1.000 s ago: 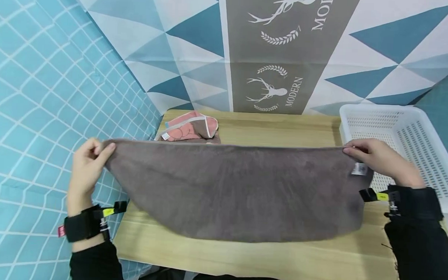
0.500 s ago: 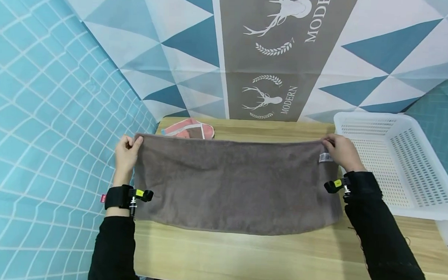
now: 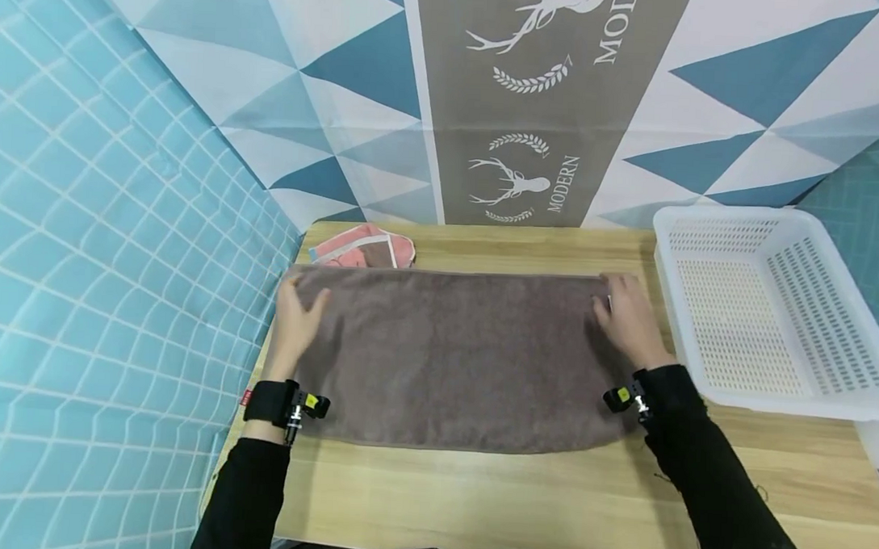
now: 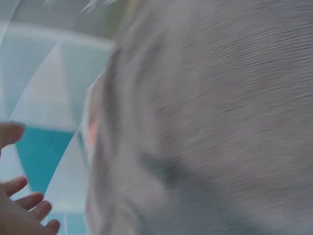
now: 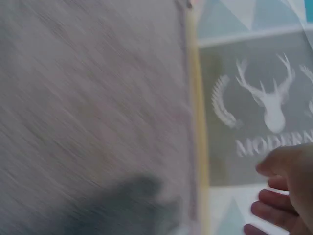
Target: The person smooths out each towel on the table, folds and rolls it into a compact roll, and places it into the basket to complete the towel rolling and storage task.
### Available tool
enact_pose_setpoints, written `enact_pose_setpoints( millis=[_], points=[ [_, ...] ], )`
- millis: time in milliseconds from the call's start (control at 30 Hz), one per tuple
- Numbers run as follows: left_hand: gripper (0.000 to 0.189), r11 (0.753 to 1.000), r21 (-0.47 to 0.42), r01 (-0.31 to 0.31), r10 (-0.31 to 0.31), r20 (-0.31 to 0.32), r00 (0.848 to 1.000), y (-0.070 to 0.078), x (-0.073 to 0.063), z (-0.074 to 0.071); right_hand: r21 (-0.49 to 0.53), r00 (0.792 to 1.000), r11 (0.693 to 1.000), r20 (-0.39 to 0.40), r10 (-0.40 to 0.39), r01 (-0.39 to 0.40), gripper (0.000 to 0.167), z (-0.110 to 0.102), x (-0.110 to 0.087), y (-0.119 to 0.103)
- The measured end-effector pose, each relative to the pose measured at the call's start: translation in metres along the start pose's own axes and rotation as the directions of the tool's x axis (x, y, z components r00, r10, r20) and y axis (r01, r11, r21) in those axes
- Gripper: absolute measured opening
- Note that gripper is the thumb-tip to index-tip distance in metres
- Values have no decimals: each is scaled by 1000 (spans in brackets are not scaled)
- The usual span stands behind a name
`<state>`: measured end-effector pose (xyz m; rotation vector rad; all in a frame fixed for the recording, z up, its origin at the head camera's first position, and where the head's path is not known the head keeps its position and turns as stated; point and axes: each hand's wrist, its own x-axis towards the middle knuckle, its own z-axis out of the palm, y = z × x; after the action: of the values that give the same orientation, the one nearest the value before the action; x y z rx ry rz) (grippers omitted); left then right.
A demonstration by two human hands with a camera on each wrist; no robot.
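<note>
"What's just changed?"

"I've let go. My left hand and right hand sit over the two far corners of the grey-brown cloth, thumbs spread away from loose fingers — neither one has hold of anything."

"Are they clear of it?"

"They look raised, since their shadows fall on the cloth, but I can't tell whether a fingertip brushes it."

"And where does the cloth lie?"

"Spread on the wooden table, long edges running left to right. The folded pink cloth peeks out beyond its far edge on the left; the white basket stands apart on the right."

"What does that mean for the job?"

"I'd judge the laying-down is done — the cloth needs no holding, and both my hands are free."

"How does the earlier frame differ?"

"Half a second back, I'm pinching both far corners between thumb and fingers, and my hands are wider apart. Now both are further in, and the near edge lies a little straighter."
</note>
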<state>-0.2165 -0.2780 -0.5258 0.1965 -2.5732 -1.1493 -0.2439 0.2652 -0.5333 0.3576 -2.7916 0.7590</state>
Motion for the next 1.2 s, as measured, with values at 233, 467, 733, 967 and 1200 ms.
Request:
enact_pose_setpoints(
  millis=[233, 467, 733, 967, 1200],
  points=[
    [95, 954, 287, -86, -51, 440, 897, -9, -44, 27, -57, 936, 997, 344, 70, -53, 68, 29, -45, 1],
    [116, 895, 446, -35, -228, 522, 822, -38, -66, 13, -107, 948, 991, 300, 106, -77, 73, 31, -78, 21],
    [107, 874, 479, 80, -313, 429, 847, -66, -77, -11, -92, 937, 956, 191, 293, -280, 79, 20, -119, 32],
    [98, 839, 483, 249, -404, 249, 880, -83, -103, -42, 77, 849, 888, 342, 403, -453, 87, -2, -127, 30],
    [78, 847, 441, 298, -400, 159, 902, -89, -123, -63, 245, 869, 879, 396, 296, -410, 73, -11, -126, 35]
  ],
)
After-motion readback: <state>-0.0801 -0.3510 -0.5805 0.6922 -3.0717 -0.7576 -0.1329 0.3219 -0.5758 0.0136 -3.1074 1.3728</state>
